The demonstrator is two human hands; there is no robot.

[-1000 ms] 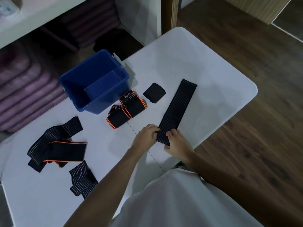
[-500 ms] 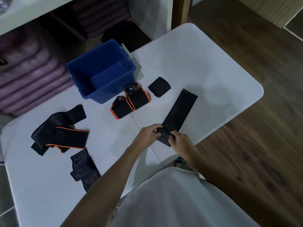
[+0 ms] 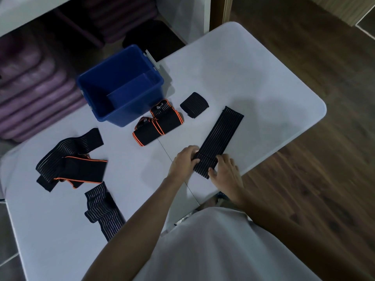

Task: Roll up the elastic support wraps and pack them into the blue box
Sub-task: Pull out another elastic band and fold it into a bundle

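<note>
Head view, looking down at a white table. Both hands grip the near end of a black strap that lies flat, stretching away from them. The left hand pinches the strap's left edge; the right hand curls its fingers on the right edge. Beyond the left hand sit two orange-trimmed rolls, a small black roll, and the blue box. Left of the hands lie loose wraps and a striped wrap.

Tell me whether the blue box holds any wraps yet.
Empty as far as visible: the blue box shows only bare blue floor and walls; two rolled orange-trimmed wraps lie outside.
</note>
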